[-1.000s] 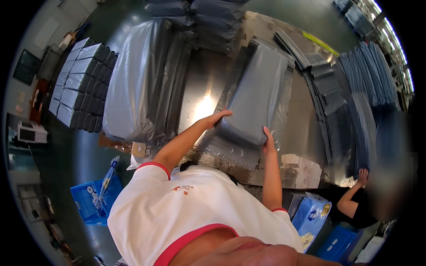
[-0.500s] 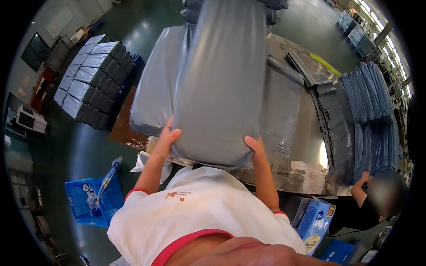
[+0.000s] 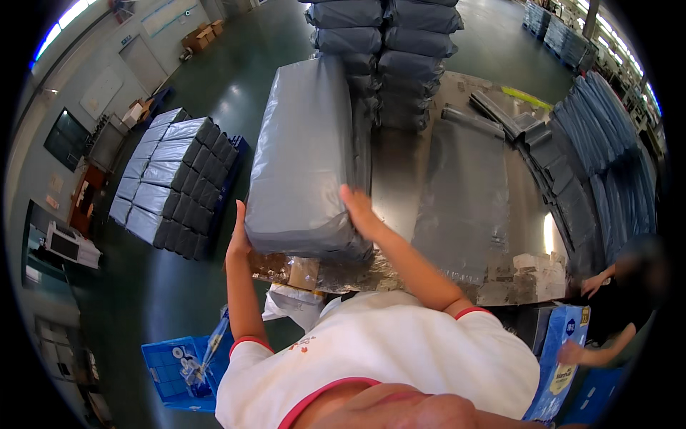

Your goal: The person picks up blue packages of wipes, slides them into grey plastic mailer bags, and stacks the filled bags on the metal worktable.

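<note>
A bulky pack wrapped in grey plastic (image 3: 300, 150) lies at the left of the worktable, its near end toward me. My left hand (image 3: 239, 236) is pressed against its left side near the front corner, the fingers partly hidden. My right hand (image 3: 359, 212) grips its right side, thumb up by the top edge. The pack is held between both hands. More grey plastic shows along its right side and below; I cannot tell whether that is a second pack underneath. A flat grey plastic sleeve (image 3: 461, 186) lies to the right on the table.
Tall stacks of grey packs (image 3: 418, 64) stand at the far edge. Folded grey bags (image 3: 557, 171) and hanging blue-grey bags (image 3: 618, 193) line the right. A palletised stack (image 3: 168, 179) and a blue crate (image 3: 175, 372) are at left. A co-worker's hand (image 3: 572, 352) is at lower right.
The pack, raised close before me earlier, is now lower and further left on the table. My right hand has moved left across my front with it. The far stacks have come into view.
</note>
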`<state>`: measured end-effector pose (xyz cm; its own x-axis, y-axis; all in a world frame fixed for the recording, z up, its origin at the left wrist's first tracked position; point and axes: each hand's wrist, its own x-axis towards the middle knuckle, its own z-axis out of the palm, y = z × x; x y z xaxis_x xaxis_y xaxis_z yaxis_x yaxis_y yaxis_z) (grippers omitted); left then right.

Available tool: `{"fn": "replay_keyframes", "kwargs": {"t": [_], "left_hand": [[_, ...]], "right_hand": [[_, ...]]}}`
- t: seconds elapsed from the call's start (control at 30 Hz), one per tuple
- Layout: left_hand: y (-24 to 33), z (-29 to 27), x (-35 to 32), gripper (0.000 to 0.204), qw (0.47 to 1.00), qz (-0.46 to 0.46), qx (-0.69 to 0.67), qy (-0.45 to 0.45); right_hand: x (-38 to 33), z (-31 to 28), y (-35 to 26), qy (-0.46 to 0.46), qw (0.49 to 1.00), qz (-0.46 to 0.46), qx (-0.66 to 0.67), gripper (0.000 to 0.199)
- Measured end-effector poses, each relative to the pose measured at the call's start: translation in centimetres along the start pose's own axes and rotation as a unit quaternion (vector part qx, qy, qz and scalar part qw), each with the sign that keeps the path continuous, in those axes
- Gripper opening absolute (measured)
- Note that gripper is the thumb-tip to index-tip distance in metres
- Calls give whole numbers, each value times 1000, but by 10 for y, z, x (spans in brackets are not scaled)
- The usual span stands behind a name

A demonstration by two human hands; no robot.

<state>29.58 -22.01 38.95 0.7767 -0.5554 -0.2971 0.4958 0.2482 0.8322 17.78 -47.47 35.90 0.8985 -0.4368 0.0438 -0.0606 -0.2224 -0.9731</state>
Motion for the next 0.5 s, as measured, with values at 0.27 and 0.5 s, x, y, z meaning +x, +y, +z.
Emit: {"fn": "replay_keyframes", "kwargs": {"t": [0.27,0.5], "left_hand": [[-14,1,64,43,997,6,-67,-35],[-63,-57,33,39,999,-41,-18,18]], "right_hand": [[31,10,2,-125,782,232,565,76],[-6,52,45,59,939,55,335,77]]}}
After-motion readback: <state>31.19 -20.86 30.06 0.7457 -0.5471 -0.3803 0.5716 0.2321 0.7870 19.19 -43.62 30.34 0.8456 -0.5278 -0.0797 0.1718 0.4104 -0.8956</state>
